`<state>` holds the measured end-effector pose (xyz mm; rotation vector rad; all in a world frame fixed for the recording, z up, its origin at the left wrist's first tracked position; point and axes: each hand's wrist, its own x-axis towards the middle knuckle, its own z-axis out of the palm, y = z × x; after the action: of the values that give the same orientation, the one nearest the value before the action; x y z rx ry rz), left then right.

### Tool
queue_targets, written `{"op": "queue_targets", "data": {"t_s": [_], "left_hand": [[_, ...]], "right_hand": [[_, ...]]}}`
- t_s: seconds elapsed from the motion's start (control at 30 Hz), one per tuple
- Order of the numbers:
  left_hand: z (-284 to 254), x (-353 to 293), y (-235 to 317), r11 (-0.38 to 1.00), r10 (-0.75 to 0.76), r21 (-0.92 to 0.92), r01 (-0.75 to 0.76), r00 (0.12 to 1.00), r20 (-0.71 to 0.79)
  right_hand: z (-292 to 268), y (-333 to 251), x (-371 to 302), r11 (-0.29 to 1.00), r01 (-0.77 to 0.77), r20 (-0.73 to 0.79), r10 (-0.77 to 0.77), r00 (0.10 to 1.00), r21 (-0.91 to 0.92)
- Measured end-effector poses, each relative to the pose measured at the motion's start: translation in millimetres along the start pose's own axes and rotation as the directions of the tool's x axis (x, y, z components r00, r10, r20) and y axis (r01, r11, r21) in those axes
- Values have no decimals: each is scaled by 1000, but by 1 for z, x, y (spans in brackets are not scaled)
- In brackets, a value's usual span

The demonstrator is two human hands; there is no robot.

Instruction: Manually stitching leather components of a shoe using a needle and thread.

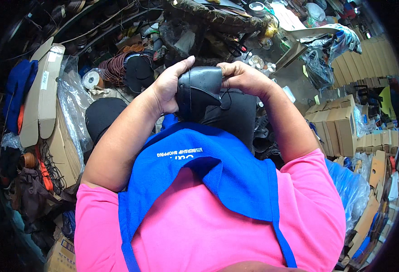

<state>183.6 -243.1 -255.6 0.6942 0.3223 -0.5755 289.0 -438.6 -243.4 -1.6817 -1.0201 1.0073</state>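
A black leather shoe upper (200,85) with stitched seams is held up over my lap, above the blue apron (195,140). My left hand (164,90) grips its left side, with the thumb raised along the edge and the other fingers partly hidden behind the leather. At the upper right edge my right hand (244,79) pinches the piece between bent fingers and thumb. A thin dark loop hangs below the right side of the leather, close to my right hand. What lies inside the upper is hidden.
Ahead stands a worn workbench (222,16). To the left are coiled brown cord (114,68), a white spool (91,80) and leaning cardboard (45,90). Cardboard boxes (333,122) and blue plastic wrap (349,188) crowd the right. A plastic bag (319,68) hangs at far right.
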Motion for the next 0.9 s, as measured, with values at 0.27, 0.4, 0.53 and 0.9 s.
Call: {"op": "queue_targets", "data": {"t_s": [0.27, 0.4, 0.53, 0.9], "left_hand": [[-5, 6, -1, 998, -56, 25, 55, 998, 4], [-8, 8, -2, 999, -52, 2, 52, 999, 11], [-5, 4, -2, 999, -32, 5, 32, 999, 19], [-4, 11, -2, 997, 49, 68, -45, 997, -60]], "right_hand": [[5, 8, 1, 998, -4, 9, 3, 1000, 70], [19, 10, 1, 986, 29, -60, -20, 998, 162], [26, 10, 0, 952, -77, -136, 122, 983, 295], [32, 2, 3, 944, -12, -190, 79, 979, 329]]}}
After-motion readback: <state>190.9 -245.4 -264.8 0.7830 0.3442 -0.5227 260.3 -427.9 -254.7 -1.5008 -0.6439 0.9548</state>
